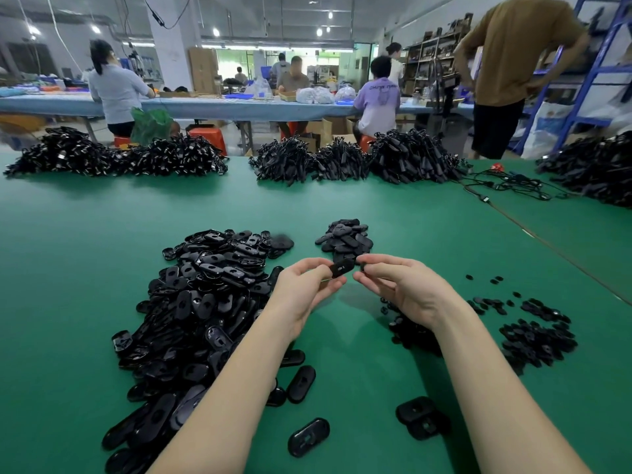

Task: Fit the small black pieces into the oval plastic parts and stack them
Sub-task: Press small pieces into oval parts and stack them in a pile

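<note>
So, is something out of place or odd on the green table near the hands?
Nothing damaged. A few oval parts lie loose near the front edge, away from the big pile. Some small pieces are scattered on the right, apart from their heap.

The table (pixel 102 234) is plain green, and the oval plastic parts (pixel 205 295) heaped on it are glossy black. Beyond the table's far edge, stools (pixel 208 135) are orange and another bench's cover (pixel 205 109) is pale blue.
</note>
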A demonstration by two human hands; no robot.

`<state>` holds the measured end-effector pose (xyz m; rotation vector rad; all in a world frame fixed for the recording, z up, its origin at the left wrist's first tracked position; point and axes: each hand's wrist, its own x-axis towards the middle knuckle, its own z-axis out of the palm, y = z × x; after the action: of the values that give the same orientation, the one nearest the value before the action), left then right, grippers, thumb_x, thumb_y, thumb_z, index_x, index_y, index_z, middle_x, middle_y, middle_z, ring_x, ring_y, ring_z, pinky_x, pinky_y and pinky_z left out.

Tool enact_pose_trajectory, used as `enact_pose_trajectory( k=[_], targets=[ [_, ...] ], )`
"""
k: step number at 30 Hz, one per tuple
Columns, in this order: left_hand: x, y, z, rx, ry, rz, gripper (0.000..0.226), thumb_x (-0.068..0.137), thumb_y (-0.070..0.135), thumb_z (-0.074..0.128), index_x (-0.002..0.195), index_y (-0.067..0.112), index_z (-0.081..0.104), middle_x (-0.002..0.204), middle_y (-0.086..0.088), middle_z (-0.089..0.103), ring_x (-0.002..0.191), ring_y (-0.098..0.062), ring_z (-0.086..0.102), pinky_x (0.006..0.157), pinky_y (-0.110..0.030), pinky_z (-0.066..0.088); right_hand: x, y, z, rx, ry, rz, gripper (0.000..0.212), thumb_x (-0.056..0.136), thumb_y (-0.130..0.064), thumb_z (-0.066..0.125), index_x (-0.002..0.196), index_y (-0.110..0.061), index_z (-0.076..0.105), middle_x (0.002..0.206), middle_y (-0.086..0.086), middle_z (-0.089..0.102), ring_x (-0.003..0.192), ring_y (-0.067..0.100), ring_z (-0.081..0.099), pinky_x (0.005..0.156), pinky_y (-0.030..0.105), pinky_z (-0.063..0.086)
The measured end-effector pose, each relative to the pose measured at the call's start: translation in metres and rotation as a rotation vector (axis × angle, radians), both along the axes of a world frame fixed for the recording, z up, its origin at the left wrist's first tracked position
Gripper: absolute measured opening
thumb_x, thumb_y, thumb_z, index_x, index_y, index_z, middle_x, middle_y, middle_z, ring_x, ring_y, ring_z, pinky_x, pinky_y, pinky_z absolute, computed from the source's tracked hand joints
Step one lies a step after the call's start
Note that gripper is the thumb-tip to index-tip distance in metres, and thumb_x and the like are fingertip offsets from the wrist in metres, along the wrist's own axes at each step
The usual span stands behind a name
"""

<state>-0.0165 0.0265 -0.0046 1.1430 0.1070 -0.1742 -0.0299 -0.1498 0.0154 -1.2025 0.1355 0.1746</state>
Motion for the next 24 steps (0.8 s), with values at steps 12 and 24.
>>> enact_pose_trajectory(
  k=[12, 24],
  targets=[
    [-0.0035, -0.001, 0.0014, 0.064, -0.055, -0.083, 0.023, 0.089, -0.006, 0.065, 0.106, 0.009, 0.07, 0.088, -0.012, 0.07, 0.077, -0.019, 0.064, 0.072, -0.019, 0.056, -0.0027, 0.0017, 0.0035, -0.126, 0.028, 0.059, 0.014, 0.087, -0.006, 0.075, 0.099, -0.013, 0.073, 0.095, 0.007, 0.079, 0.07, 0.012, 0.074, 0.055, 0.017, 0.055],
    [-0.007, -0.0015, 0.0039, 0.243, -0.154, -0.057, 0.009, 0.093, 0.015, 0.069, 0.101, 0.011, 0.069, 0.086, -0.01, 0.078, 0.085, -0.021, 0.075, 0.069, -0.02, 0.057, -0.0031, 0.0076, 0.0002, -0.226, 0.012, 0.082, 0.009, 0.088, -0.005, 0.076, 0.094, -0.012, 0.074, 0.077, 0.003, 0.075, 0.06, 0.008, 0.068, 0.052, 0.016, 0.053]
  ],
)
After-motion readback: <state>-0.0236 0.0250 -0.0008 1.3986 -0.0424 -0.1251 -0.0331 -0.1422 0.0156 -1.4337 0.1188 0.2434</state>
